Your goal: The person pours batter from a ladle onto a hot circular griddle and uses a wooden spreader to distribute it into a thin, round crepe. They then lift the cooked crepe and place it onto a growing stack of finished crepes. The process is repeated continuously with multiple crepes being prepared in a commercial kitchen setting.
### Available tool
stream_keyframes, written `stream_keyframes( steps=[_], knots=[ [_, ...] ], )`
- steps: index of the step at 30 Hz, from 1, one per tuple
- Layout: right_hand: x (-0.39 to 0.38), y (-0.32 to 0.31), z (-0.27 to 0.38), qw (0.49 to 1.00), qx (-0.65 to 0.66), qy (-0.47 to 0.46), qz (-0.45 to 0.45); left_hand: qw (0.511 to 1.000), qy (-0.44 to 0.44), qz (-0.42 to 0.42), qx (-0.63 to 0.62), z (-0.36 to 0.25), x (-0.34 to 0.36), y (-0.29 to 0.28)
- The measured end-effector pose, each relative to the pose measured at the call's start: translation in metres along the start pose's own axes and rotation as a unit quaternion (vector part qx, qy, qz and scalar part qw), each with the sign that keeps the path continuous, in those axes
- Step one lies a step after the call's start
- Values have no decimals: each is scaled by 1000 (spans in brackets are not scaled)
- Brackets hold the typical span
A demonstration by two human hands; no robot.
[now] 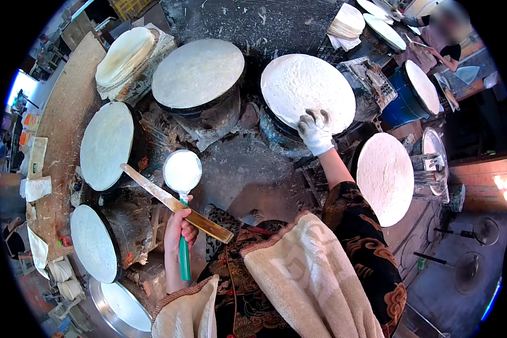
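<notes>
The left hand (pixel 180 228) wraps its fingers around a ladle (pixel 182 172), pointing to 12 o'clock, and a wooden strip (pixel 163 197), lying 10-to-4; the right hand (pixel 316 134), fingers slightly spread, touches a white sheet (pixel 307 84); the workshop floor (pixel 231 169) is grey.

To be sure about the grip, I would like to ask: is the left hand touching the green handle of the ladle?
Touching. The head view shows the left hand with its fingers closed around the green handle.

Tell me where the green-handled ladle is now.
In the head view, the green-handled ladle is left of centre, gripped in the left hand together with a flat wooden stick that crosses it.
</notes>
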State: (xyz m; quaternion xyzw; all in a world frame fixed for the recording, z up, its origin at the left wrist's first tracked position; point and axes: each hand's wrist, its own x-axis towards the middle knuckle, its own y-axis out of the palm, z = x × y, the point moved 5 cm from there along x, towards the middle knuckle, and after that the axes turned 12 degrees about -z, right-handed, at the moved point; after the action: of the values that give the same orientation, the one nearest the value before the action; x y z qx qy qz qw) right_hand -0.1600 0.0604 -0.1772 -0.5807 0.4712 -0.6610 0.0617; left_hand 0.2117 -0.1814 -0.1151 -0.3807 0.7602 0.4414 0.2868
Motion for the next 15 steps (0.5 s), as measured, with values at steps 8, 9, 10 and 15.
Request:
stream_keyframes(
  steps=[8,9,10,15],
  knots=[
    [7,-16,11,993,-94,71,-30,1000,-7,6,2,5,0,7],
    [1,-13,11,991,-108,65,-43,1000,-8,10,4,5,-1,6],
    [-5,-11,10,989,-127,74,-25,1000,-6,11,6,5,-1,8],
    [1,-12,-14,965,-148,216,35,1000,-6,8,-12,6,2,3]
  ],
)
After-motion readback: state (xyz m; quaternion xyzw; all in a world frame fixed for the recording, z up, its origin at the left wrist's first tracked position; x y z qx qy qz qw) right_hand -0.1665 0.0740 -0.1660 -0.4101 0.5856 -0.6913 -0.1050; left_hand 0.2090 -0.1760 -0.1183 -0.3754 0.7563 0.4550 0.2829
